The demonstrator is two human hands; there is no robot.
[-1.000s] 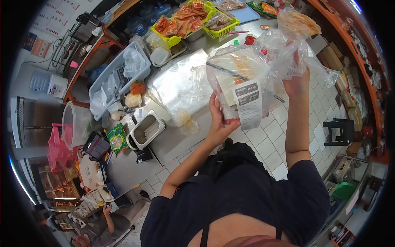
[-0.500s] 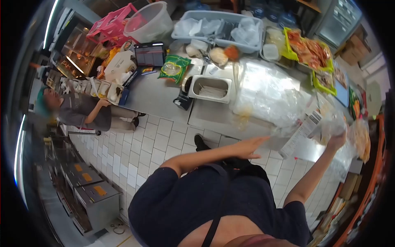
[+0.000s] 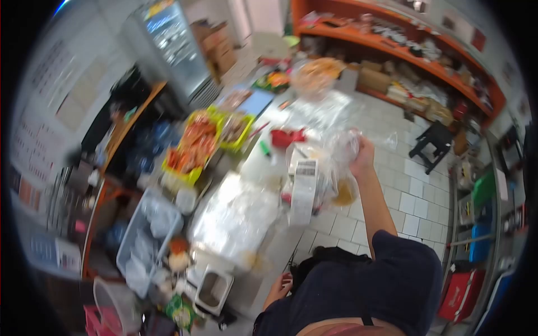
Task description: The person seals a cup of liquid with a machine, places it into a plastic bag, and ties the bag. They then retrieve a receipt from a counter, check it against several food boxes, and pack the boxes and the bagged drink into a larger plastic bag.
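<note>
My right hand (image 3: 364,152) is closed round the gathered top of a clear plastic bag (image 3: 329,175), held up beside the steel counter. A long printed receipt (image 3: 304,190) hangs at the bag's left side. Something brownish yellow (image 3: 344,192) shows low on its right; I cannot make out what it is. Down near my body, my left hand (image 3: 279,287) is partly hidden by my dark clothing and a little blurred. Its fingers look loosely apart, with nothing in them.
On the counter lie a stack of clear plastic bags (image 3: 235,215), a red object (image 3: 287,136), a green marker (image 3: 264,148) and a steel tub (image 3: 214,290). Yellow-green baskets (image 3: 193,147) hold food. A black stool (image 3: 432,144) stands on the tiles by orange shelves (image 3: 386,40).
My view has swung to the right, bringing the shelves and stool into sight. My right hand still holds the bag. My left hand has dropped from over the counter edge to beside my body.
</note>
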